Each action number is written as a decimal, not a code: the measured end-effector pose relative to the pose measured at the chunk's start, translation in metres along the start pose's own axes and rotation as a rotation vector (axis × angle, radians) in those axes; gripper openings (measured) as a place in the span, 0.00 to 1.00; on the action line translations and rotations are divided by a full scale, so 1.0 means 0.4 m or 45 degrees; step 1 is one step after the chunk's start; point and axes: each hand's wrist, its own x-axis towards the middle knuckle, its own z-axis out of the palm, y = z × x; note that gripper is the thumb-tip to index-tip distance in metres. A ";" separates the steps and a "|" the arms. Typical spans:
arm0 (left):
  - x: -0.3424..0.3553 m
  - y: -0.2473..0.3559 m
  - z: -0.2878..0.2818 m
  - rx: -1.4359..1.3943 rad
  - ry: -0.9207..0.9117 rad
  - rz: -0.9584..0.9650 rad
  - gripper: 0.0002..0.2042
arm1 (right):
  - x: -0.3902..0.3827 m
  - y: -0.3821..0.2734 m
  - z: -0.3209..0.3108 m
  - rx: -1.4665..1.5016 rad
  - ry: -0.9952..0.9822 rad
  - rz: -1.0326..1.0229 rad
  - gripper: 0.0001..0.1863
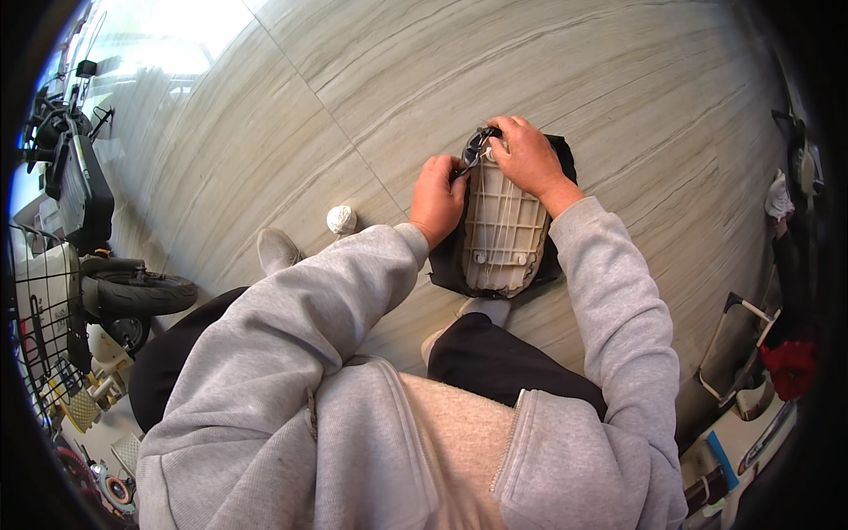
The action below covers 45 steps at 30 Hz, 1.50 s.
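**Both hands at the top end of an upturned seat base on the tiled floor**

Nearest the camera are the person's grey sweatshirt sleeves and dark trousers; one pale shoe [276, 250] is planted on the floor to the left, and the other shoe [488, 309] shows just below the workpiece.

Just beyond the knees, on the tiled floor [618, 106], lies the seat base [503, 225], a cream ribbed plastic shell turned underside up. A black cover [446, 265] shows around its edges like a dark border. Its long axis runs away from the person, roughly in the middle of the floor area in view.

The left hand [437, 199] sits at the upper left edge of the shell, fingers [442, 168] curled and clenched against the black cover where it wraps over the rim. The right hand [528, 157] lies across the far end of the shell, fingers [505, 132] bent down and gripping a dark tool with metal handles [475, 150] that runs between the two hands at the shell's top left corner. Whether the left hand also grips the tool cannot be told.

Left of the shell, well apart from the hands, a small white ball-like object [341, 219] rests on the floor.

Farther off at the left edge stands a scooter [84, 203] with a black tyre and a wire basket. At the right edge lie a red cloth [789, 367] and some frame parts.
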 end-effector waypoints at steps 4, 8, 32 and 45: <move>-0.001 0.006 -0.008 -0.014 -0.073 -0.029 0.04 | 0.006 0.014 0.007 -0.029 0.032 -0.007 0.13; -0.007 0.021 -0.008 -0.023 -0.091 -0.044 0.04 | 0.002 0.019 0.017 -0.109 0.069 0.015 0.12; 0.052 -0.001 0.020 -0.014 -0.258 -0.244 0.18 | -0.151 0.021 -0.011 0.852 0.166 0.371 0.08; 0.213 0.043 0.055 0.119 -1.151 -0.319 0.29 | -0.243 -0.019 -0.042 1.695 0.320 0.438 0.06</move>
